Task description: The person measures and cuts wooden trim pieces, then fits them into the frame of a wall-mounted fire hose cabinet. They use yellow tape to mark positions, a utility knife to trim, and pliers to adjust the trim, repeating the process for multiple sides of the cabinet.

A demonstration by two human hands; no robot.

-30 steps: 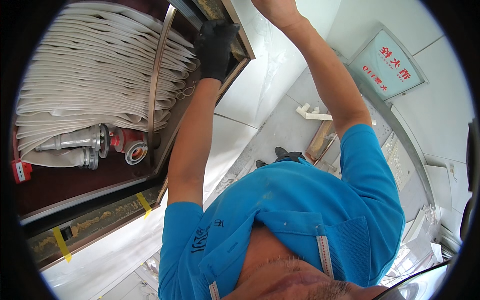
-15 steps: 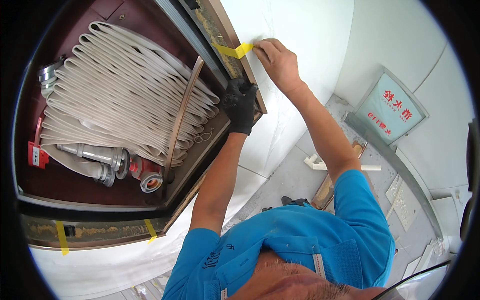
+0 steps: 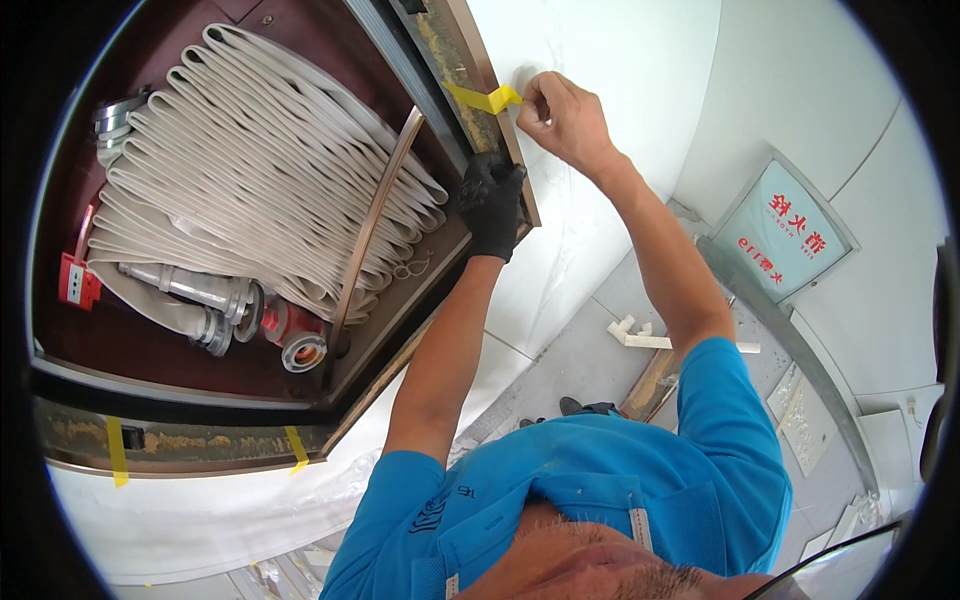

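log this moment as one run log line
left hand: black-gloved, against brown frame | right hand: bare, at raised end of yellow tape | white hose: folded inside cabinet

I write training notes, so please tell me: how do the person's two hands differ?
The left hand is black-gloved; the right hand is bare. The left is at the brown-edged frame; the right is at one end of a bent yellow tape strip. Both are partly curled.

Both arms (image 3: 445, 350) extend forward, the gloved left grip (image 3: 490, 203) curled, the bare right grip (image 3: 570, 118) bent-fingered.
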